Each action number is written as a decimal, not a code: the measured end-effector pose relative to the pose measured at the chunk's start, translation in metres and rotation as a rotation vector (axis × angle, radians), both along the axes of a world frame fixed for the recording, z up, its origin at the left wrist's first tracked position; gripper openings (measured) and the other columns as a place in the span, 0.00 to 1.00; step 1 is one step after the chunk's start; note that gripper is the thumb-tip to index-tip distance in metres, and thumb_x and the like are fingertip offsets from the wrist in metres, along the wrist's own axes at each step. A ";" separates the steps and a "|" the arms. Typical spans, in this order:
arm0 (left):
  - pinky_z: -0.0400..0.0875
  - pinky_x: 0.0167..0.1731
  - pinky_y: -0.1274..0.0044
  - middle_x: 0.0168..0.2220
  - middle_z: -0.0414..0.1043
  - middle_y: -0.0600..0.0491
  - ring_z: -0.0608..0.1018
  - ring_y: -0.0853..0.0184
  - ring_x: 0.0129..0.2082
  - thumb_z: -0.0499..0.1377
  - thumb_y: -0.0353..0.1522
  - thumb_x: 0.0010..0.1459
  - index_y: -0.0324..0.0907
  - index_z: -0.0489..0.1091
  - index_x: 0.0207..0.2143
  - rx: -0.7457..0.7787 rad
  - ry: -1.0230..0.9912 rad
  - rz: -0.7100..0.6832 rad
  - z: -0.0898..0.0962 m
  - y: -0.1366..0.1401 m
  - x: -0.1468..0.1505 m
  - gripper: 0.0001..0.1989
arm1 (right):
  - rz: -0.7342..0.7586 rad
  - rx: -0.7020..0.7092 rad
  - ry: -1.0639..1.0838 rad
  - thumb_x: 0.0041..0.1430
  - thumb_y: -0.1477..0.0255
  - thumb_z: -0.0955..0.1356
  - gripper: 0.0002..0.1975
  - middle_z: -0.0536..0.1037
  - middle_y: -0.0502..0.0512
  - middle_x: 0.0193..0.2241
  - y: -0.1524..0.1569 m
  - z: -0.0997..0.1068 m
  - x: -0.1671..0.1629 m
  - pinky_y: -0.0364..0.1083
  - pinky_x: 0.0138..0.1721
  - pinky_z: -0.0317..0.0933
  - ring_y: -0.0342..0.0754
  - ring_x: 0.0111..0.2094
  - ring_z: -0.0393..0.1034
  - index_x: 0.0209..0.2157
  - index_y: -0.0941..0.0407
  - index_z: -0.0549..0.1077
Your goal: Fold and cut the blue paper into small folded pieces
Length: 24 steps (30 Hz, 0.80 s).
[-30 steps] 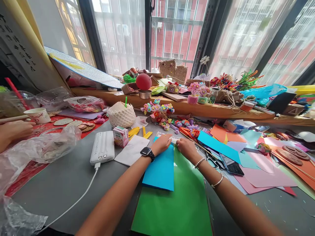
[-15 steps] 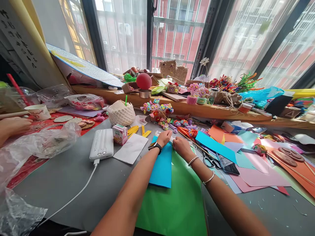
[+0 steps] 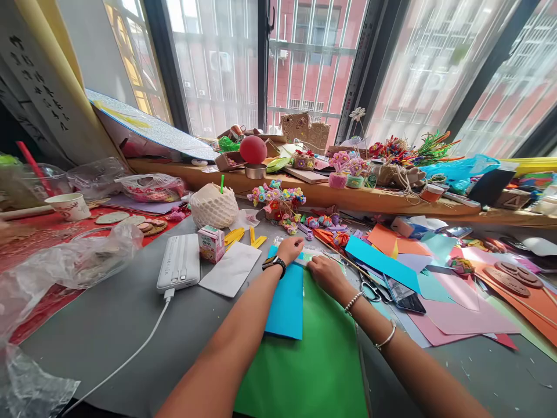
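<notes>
Arms (image 3: 226, 328) outstretched, the left hand (image 3: 290, 249) bends beside the right hand (image 3: 325, 273).

Blue paper (image 3: 289, 305) hides part of the green sheet (image 3: 319, 354); the left forearm (image 3: 230, 345) is cut off below.

We have a grey table (image 3: 122, 337) beneath our hands, and on it, reaching from under them back toward us, lies a green sheet (image 3: 304, 371). To the left of our left hand (image 3: 290, 249) we see a white paper (image 3: 232, 268), a small drink carton (image 3: 212, 244) and a white power bank (image 3: 179, 261), with a round thing in a foam net (image 3: 214, 206) farther off. Pink sheets (image 3: 470, 305) spread to the right of our right hand (image 3: 326, 274), while beyond both hands our wooden ledge (image 3: 195, 181) carries a round tin (image 3: 255, 172) and a pink flowerpot (image 3: 337, 180)
</notes>
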<state>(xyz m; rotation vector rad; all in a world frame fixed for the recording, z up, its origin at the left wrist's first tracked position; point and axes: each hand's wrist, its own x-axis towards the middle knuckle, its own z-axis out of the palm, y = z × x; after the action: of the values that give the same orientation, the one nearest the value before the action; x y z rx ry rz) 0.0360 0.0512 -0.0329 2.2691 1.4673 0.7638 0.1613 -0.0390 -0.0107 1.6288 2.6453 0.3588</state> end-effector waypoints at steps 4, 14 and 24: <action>0.63 0.44 0.76 0.44 0.69 0.48 0.70 0.64 0.44 0.50 0.31 0.53 0.39 0.67 0.43 -0.001 0.098 -0.050 0.001 -0.004 0.004 0.14 | 0.034 -0.038 -0.002 0.57 0.79 0.58 0.11 0.73 0.59 0.31 -0.005 0.001 0.006 0.42 0.33 0.57 0.47 0.34 0.66 0.33 0.60 0.71; 0.51 0.52 0.69 0.55 0.57 0.46 0.60 0.59 0.53 0.54 0.31 0.50 0.41 0.66 0.42 0.071 0.289 -0.233 0.014 -0.004 0.020 0.15 | -0.049 -0.057 -0.064 0.55 0.83 0.58 0.14 0.73 0.68 0.34 -0.009 0.022 -0.018 0.44 0.30 0.62 0.50 0.34 0.70 0.39 0.65 0.70; 0.39 0.55 0.66 0.60 0.43 0.44 0.45 0.58 0.59 0.46 0.41 0.54 0.35 0.53 0.54 0.010 0.342 -0.174 0.001 0.001 0.017 0.28 | -0.136 -0.111 -0.033 0.53 0.85 0.59 0.11 0.74 0.66 0.31 -0.020 0.012 -0.031 0.43 0.28 0.62 0.51 0.34 0.70 0.35 0.65 0.71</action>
<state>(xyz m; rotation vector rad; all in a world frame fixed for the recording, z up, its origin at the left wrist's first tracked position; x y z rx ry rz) 0.0531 0.0519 -0.0316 2.5892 1.3749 0.3443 0.1305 -0.0589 0.0018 1.7393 2.4655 0.2289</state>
